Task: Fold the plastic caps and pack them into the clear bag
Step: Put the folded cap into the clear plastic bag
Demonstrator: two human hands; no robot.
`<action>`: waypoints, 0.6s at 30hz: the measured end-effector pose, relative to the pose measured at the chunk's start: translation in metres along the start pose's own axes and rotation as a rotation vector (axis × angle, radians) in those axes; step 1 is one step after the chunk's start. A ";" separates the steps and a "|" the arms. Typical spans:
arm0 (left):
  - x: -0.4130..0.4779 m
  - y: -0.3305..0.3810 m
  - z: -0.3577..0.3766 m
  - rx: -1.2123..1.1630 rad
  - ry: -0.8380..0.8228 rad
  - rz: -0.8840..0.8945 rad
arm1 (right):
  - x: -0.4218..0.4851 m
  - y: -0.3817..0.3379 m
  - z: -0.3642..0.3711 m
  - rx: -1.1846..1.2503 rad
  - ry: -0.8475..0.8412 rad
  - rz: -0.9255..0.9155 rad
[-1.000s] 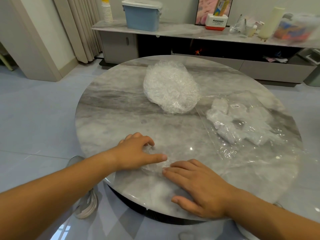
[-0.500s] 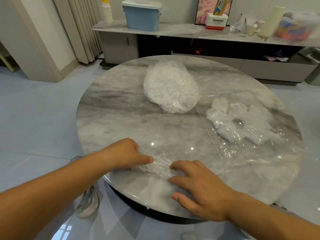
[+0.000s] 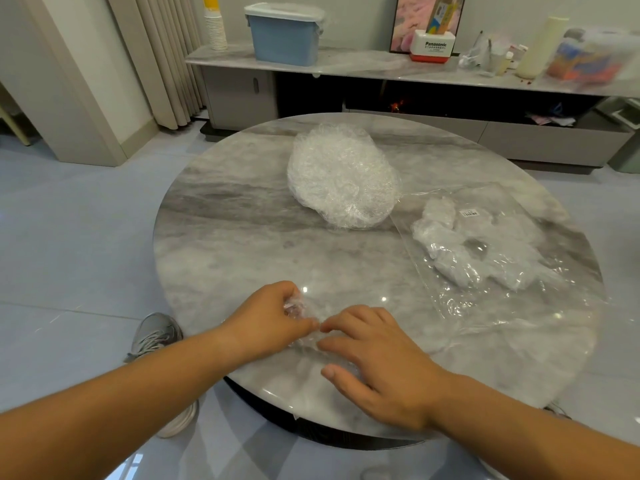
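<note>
left hand [image 3: 273,317]: fingers curled tight; we see them bunched round the crumpled left end of one plastic cap [image 3: 306,342]. Thumb tip points right, nearly meeting the other hand's index finger.
right hand [image 3: 377,362]: fingers spread and only lightly bent, nothing gripped. Fingertips press the cap's right part down on the table [image 3: 225,230]; thumb lies apart, toward the near edge.
plastic cap: at the near edge of the table, between and under both hands. It's thin and transparent, so we can't tell its full outline or how many folds it has.
pile of caps [image 3: 341,178]: loose, crinkled white heap at the far middle of the table, well apart from both hands.
clear bag [image 3: 491,299]: lies flat on the right side of the table. Its near-left part is close to the right hand, not touching as far as we can tell; its far-left edge is just beside the pile.
folded caps [image 3: 446,251]: several white bundles inside the bag, toward its far end. We can't count them reliably.
barcode label [image 3: 470,213]: small sticker on the bag, by the far bundles.
console [image 3: 346,64]: low unit behind the table. It carries a lidded blue box [image 3: 284,39], a stack of paper cups [image 3: 214,26] to its left, and a Panasonic box [image 3: 433,46] to its right.
shoe [image 3: 156,336]: grey sneaker on the floor, left of the table, beside the left forearm.
</note>
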State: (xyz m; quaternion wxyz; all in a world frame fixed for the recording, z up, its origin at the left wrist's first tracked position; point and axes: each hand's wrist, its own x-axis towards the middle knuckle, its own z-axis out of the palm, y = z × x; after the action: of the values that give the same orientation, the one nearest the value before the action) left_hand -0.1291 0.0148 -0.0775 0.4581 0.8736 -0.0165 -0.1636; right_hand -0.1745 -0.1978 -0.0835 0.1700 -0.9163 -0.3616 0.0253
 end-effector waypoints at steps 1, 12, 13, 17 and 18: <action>0.000 0.001 0.000 -0.082 -0.009 -0.043 | 0.000 0.000 0.001 -0.014 -0.030 -0.008; -0.007 0.019 0.002 -0.573 -0.207 -0.149 | -0.021 0.007 0.004 0.042 0.057 -0.015; -0.007 0.019 0.003 -0.558 -0.207 -0.151 | -0.025 0.010 0.004 0.073 0.133 -0.007; -0.010 0.019 0.008 -0.445 -0.273 -0.115 | -0.031 0.017 -0.004 0.143 0.309 0.045; -0.010 0.019 0.008 -0.418 -0.302 -0.099 | -0.031 0.017 -0.007 0.139 0.293 0.027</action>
State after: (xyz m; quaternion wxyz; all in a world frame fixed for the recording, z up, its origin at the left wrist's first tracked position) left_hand -0.1392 -0.0006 -0.0640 0.6124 0.7254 -0.0080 -0.3143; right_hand -0.1849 -0.2317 -0.0852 0.2837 -0.9010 -0.3180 -0.0815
